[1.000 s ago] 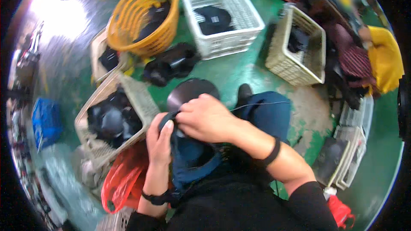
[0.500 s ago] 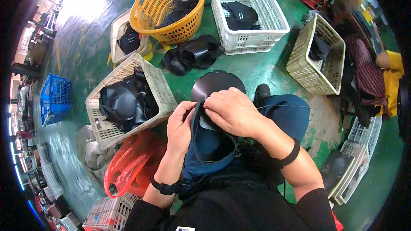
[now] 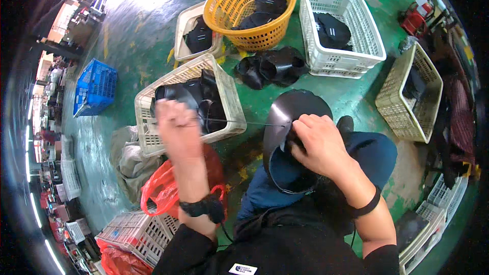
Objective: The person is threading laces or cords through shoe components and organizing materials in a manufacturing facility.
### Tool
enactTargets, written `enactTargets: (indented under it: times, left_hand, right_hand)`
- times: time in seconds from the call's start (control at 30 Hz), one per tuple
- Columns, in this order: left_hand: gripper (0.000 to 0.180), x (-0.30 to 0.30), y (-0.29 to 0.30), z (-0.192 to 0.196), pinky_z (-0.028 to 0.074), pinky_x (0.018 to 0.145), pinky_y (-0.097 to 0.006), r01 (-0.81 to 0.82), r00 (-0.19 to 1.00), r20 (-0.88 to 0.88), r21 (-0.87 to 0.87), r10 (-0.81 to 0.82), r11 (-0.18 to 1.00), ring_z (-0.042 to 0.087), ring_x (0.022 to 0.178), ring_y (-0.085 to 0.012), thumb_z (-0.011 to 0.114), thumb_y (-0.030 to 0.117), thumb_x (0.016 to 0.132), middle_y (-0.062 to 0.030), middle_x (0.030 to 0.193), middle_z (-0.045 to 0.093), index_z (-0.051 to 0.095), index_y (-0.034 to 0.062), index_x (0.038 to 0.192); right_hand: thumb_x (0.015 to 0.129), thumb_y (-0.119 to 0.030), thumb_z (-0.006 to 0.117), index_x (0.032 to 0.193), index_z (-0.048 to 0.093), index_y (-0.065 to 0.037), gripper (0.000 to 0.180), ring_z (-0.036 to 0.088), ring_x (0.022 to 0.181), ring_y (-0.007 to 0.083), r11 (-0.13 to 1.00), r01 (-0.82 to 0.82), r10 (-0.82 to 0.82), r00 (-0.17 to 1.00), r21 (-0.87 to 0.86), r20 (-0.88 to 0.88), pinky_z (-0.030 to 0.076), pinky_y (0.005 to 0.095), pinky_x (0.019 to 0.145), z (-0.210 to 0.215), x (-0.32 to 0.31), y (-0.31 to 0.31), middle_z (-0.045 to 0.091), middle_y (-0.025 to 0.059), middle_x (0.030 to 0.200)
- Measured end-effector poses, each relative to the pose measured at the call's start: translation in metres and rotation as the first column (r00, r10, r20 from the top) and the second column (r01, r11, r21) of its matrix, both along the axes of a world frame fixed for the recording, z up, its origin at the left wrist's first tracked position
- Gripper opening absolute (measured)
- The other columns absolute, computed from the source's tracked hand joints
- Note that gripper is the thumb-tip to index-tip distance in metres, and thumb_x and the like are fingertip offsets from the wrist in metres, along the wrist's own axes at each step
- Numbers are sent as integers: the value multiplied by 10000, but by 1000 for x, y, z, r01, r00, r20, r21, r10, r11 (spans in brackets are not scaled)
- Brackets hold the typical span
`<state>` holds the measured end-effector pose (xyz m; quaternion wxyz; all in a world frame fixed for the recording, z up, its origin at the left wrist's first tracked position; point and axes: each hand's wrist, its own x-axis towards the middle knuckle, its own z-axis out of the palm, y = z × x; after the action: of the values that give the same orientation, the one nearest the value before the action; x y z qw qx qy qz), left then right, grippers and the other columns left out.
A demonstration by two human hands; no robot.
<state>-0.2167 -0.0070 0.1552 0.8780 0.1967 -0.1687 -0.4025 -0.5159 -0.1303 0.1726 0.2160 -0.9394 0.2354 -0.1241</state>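
Note:
My right hand (image 3: pixel 321 145) grips a black leather-like piece (image 3: pixel 300 106) over my lap, its fingers closed on the near edge. The piece has a glossy rounded flap at the far side and an open, ring-shaped band at the near side. A thin dark thread (image 3: pixel 249 122) runs taut from it to the left. At the thread's other end, my left hand (image 3: pixel 175 119) is closed and smeared by motion, above a cream crate. Whether a needle is in my left fingers cannot be made out.
Black pieces fill the cream crate (image 3: pixel 232 97) at left. Beyond stand a yellow basket (image 3: pixel 260 38) and a white crate (image 3: pixel 346 63), with black shaped pieces (image 3: pixel 270 66) on the floor before them. A red plastic bag (image 3: pixel 163 186) lies by my left forearm; another crate (image 3: pixel 402 112) stands right.
My left hand has left the black piece and swung out to the left, drawing the thread into a straight line. My right hand still holds the piece. The whole view has shifted.

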Motion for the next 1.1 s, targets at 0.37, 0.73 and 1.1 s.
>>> enactTargets:
  times: [0.37, 0.73, 1.1]
  left_hand:
    - [360, 24, 43, 77, 328, 541, -186, -561, 693, 621, 144, 367, 815, 398, 663, -72, 547, 246, 982, 2, 803, 436, 528, -10, 1234]
    - [428, -152, -26, -2, 486, 623, -308, -348, -30, 875, 444, -483, 826, 588, 643, -200, 690, 116, 829, -103, 827, 628, 636, 29, 1244]
    - [355, -149, -28, -2, 508, 674, -356, -389, -88, 861, 434, -502, 813, 642, 740, -293, 667, 87, 839, -141, 859, 650, 673, 35, 1191]
  right_hand:
    - [770, -228, 670, 836, 594, -72, 186, 623, 808, 296, 998, 37, -28, 987, -54, 160, 459, 424, 690, -14, 13, 2, 608, 105, 831]
    - [939, -309, 617, 1332, 481, -5, 515, 625, 975, 385, 832, 364, -377, 925, 419, -57, 505, 445, 882, 14, -76, 15, 632, 224, 1125]
    - [977, -181, 571, 954, 662, -35, 174, 485, 606, 59, 278, 740, -802, 530, 612, -276, 389, 215, 540, 93, -337, 22, 559, -17, 722]
